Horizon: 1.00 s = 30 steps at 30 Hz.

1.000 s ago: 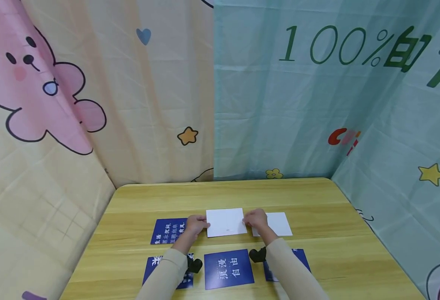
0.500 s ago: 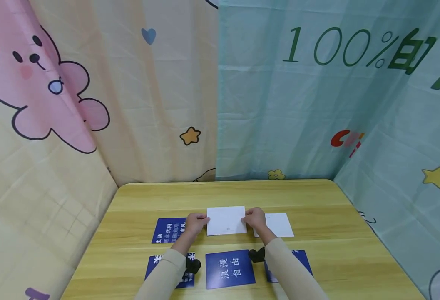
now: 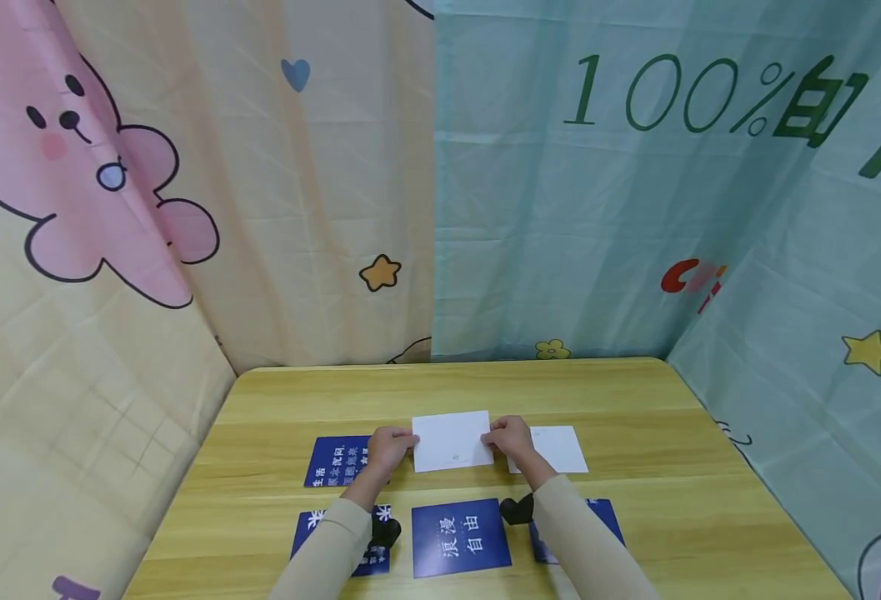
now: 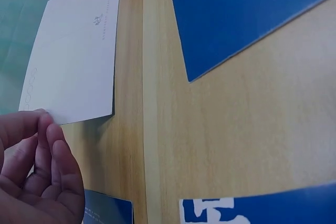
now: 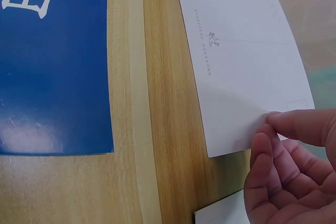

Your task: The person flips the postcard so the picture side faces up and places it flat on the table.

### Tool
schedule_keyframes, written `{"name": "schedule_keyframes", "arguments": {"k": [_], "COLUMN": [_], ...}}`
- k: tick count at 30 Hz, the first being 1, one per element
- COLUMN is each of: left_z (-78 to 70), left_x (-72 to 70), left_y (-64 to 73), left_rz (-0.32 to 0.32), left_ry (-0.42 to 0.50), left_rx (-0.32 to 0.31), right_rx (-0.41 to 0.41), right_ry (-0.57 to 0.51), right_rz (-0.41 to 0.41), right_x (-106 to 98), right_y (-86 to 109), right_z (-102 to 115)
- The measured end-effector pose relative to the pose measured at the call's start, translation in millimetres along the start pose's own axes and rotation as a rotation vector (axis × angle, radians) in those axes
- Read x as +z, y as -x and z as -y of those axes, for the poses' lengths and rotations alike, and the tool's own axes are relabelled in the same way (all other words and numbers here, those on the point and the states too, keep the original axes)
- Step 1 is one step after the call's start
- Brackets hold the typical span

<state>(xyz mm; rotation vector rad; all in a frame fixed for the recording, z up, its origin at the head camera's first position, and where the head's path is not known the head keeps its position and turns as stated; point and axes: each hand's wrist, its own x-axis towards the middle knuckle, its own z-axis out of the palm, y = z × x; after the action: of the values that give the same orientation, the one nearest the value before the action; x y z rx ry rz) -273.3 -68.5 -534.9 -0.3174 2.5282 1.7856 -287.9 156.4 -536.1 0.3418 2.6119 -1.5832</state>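
Observation:
Both hands hold one postcard (image 3: 451, 442) by its two short sides, white back toward me, with a small bird print and faint lines. My left hand (image 3: 389, 450) pinches its left edge between thumb and fingers. On the opposite edge, my right hand (image 3: 511, 438) pinches in the same way. In the left wrist view the postcard (image 4: 79, 51) is raised a little off the wood, casting a shadow. Below it lies a blue card (image 3: 461, 538) with white characters. A second white card (image 3: 558, 449) lies right of the held one, partly behind the right hand.
On the wooden table (image 3: 635, 400), a blue card (image 3: 331, 461) lies at the back left. Two more lie nearer, one blue card (image 3: 305, 525) under the left forearm and one blue card (image 3: 603, 518) by the right sleeve. Printed curtains (image 3: 560, 208) hang behind the table.
The held postcard has risen slightly and tilted a little, its right side higher. Both hands keep their pinch. The other cards stay where they lay; the head view has shifted slightly.

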Motion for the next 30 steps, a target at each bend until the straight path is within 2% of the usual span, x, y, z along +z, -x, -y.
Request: {"name": "schedule_keyframes", "arguments": {"k": [4,6,11,14,18,30], "left_z": [0.5,1.0,1.5,2.9,5.2,4.1], "left_x": [-2.7,-4.8,-12.9,-18.0,-22.3,-24.5], "left_y": [-1.3,-3.4,-7.8,-9.1,-11.5,-14.4], "left_rz": [0.055,0.079,0.163,0.214,0.244,0.226], "left_ry": [0.131,0.193,0.276,0.292,0.297,0.291], "left_rx": [-0.047,-0.090,-0.146,-0.135,-0.140,-0.133], "right_rx": [0.022,0.036,0.093,0.128,0.148,0.164], "right_ry": [-0.087,-0.133,-0.259,-0.328,-0.369,-0.390], "right_rz": [0.027,0.048,0.135,0.188,0.224,0.203], "right_x": [-1,-3,-8,-11,-14,-14], "right_y": [-1.7,-1.7,-3.4,-5.4,-5.8,-5.8], "right_z": [-2,-2,-3,-5,-5,-2]}}
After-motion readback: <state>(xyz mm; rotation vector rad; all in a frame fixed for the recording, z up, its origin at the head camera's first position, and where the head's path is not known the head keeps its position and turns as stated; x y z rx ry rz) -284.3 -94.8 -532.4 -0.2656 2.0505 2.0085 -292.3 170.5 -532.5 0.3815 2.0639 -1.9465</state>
